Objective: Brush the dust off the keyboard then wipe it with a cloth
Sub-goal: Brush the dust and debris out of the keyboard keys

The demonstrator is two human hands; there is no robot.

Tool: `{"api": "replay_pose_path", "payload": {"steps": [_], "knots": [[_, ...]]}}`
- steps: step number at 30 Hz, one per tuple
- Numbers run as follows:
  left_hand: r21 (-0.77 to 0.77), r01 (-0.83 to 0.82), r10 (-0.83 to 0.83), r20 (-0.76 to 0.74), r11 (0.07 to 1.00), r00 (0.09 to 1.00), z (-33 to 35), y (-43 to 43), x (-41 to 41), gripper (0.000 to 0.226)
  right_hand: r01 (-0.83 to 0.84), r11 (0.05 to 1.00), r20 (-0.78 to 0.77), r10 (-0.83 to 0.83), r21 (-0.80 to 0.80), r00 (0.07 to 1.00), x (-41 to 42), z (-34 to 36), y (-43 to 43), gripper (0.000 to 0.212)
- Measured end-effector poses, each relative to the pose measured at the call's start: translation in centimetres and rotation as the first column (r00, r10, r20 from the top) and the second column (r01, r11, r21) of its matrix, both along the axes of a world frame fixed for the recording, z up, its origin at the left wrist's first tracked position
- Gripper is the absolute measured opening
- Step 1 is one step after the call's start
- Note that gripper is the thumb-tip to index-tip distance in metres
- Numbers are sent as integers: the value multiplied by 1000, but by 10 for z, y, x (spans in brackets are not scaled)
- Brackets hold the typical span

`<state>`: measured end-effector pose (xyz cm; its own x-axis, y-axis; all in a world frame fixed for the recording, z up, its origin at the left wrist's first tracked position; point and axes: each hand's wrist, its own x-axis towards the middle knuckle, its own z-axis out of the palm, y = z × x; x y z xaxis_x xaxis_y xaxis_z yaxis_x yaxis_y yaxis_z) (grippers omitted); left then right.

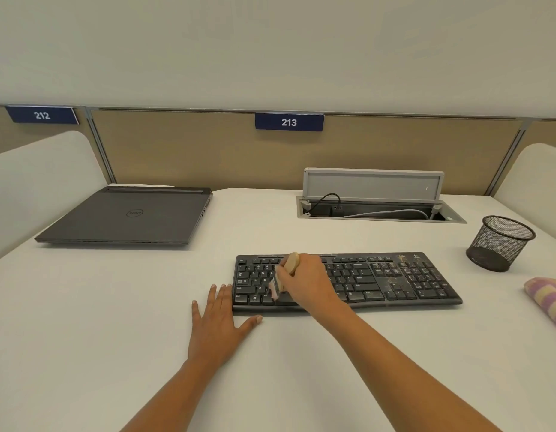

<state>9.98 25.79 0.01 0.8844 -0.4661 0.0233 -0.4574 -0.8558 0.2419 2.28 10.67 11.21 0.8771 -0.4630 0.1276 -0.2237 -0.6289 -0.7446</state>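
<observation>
A black keyboard (395, 280) lies on the white desk (114, 307), with pale dust specks on its right half. My right hand (311, 280) grips a small wooden-handled brush (290, 265); its blurred bristles sit on the keys at the keyboard's left part. My left hand (219, 318) rests flat on the desk, fingers straight, against the keyboard's left front corner. A folded purple and yellow striped cloth (547, 299) lies at the desk's right edge, partly cut off by the frame.
A closed dark laptop (127, 218) sits at the back left. An open cable box (379, 207) with wires is set into the desk behind the keyboard. A black mesh pen cup (499, 243) stands at the right. Partition panels enclose the desk.
</observation>
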Motion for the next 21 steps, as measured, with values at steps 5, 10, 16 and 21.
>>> {"api": "replay_pose_path", "payload": {"steps": [5, 10, 16, 21], "knots": [[14, -6, 6, -5, 1000, 1000, 1, -1, 0, 143, -31, 999, -139, 25, -44, 990, -2, -5, 3, 32], [8, -4, 5, -13, 1000, 1000, 1, -1, 0, 143, -52, 997, -187, 63, 60, 980, -2, -1, -4, 25], [20, -4, 5, -14, 1000, 1000, 2, -1, -1, 144, -80, 993, -23, 82, 91, 996, 1, 19, -31, 6], [43, -5, 5, -7, 999, 1000, 3, -1, 0, 144, -206, 970, -53, 214, 133, 975, 5, 15, -32, 9]]}}
